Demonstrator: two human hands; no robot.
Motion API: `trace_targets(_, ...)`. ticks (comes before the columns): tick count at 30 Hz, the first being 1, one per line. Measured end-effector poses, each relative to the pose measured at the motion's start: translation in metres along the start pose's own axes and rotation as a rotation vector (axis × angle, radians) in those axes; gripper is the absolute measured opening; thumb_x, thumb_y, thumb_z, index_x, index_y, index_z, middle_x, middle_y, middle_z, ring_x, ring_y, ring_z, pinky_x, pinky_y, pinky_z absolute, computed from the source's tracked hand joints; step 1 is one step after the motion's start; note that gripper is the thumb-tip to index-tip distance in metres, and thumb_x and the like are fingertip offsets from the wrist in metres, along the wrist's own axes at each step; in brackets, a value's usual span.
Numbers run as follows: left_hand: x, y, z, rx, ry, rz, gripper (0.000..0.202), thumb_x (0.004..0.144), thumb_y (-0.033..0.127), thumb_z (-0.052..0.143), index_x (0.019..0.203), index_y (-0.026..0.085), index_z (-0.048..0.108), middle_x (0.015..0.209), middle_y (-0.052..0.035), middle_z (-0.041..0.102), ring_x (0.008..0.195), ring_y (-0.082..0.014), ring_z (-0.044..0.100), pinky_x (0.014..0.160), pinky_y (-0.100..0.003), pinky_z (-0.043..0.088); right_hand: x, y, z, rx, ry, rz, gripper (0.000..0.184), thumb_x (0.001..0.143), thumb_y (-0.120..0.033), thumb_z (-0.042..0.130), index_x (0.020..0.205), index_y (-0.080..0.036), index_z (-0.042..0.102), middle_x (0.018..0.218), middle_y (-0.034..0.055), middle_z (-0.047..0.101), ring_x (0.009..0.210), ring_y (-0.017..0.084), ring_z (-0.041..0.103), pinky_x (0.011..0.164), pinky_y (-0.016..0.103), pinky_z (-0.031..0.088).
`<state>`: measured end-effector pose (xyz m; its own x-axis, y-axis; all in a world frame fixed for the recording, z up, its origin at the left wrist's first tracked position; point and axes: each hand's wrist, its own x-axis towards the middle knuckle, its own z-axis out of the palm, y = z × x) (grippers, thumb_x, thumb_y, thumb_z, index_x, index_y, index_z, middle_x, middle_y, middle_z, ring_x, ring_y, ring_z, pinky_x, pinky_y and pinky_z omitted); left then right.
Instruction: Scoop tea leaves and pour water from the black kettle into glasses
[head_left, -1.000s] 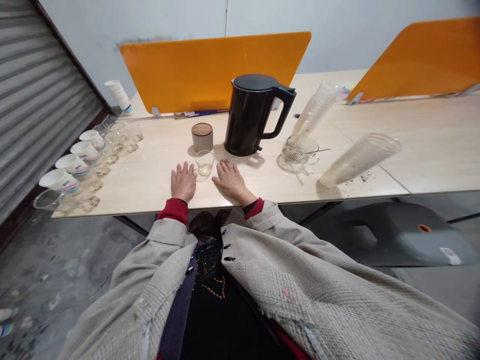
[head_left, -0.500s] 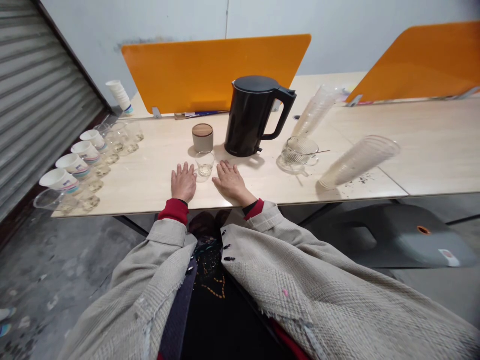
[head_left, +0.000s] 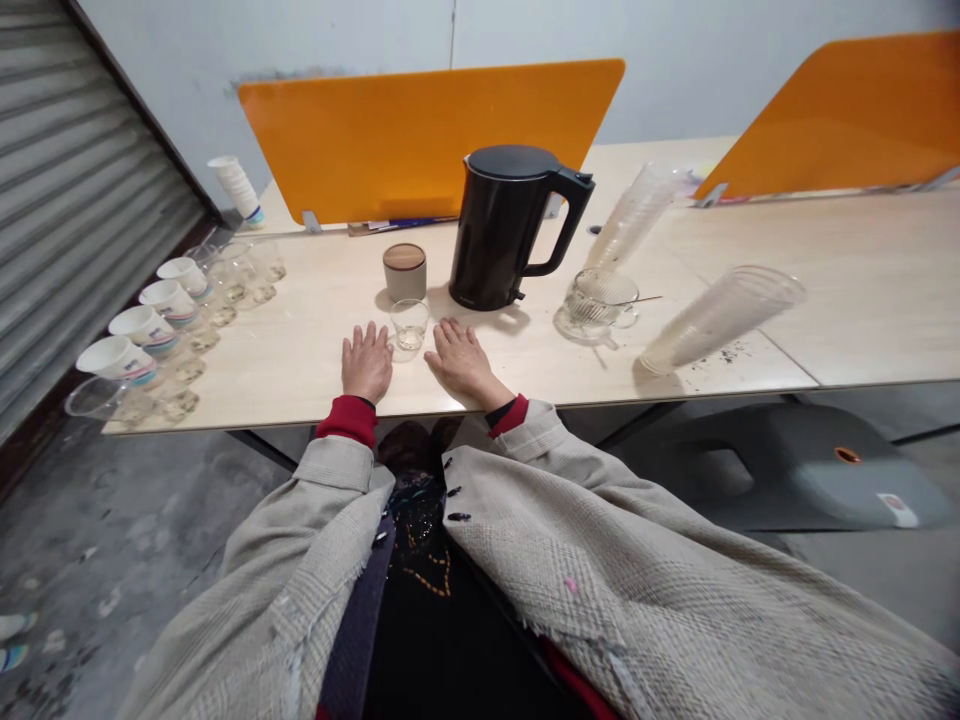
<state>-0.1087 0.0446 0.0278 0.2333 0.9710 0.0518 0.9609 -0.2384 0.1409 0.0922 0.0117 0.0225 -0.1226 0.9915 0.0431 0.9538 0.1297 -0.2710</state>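
My left hand (head_left: 367, 363) lies flat and open on the pale table (head_left: 300, 350), palm down, holding nothing. My right hand (head_left: 463, 362) lies flat and open beside it. Between their fingertips stands a small clear glass (head_left: 409, 324). Behind the glass are a grey jar with a wooden lid (head_left: 404, 271) and a black electric kettle (head_left: 507, 228), handle to the right. Right of the kettle stands a glass mug (head_left: 599, 300) on a clear saucer.
Several paper cups (head_left: 142, 328) and clear cups line the table's left edge. Stacks of clear plastic cups (head_left: 718, 318) lie tilted at the right. Orange dividers (head_left: 427, 135) stand at the back. A roller shutter is at the left, a grey stool (head_left: 795, 470) under the table.
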Motion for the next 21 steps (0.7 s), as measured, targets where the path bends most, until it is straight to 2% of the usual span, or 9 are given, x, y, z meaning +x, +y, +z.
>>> trace_targets(9,-0.0009,0.0011,-0.0019,0.005,-0.009,-0.006,0.068,0.113,0.040,0.018,0.175,0.020,0.039,0.187,-0.0079,0.029,0.176,-0.0356,0.020,0.142,-0.059,0.021,0.0018,0.0030,0.0038,-0.012,0.015,-0.011,0.074,0.113,-0.042,0.034,0.173,0.001,0.034,0.185,0.0226,0.028,0.175,0.035,0.021,0.142,0.057,0.016)
trace_targets(21,0.0006,0.0002,-0.0004,-0.012,-0.002,-0.004,0.067,0.113,0.040,0.020,0.174,0.020,0.041,0.187,-0.0087,0.031,0.175,-0.0360,0.021,0.142,-0.061,0.021,0.0016,0.0028,0.0028,-0.009,0.005,-0.011,0.074,0.112,-0.042,0.034,0.173,0.001,0.034,0.186,0.0223,0.027,0.175,0.035,0.020,0.142,0.057,0.016)
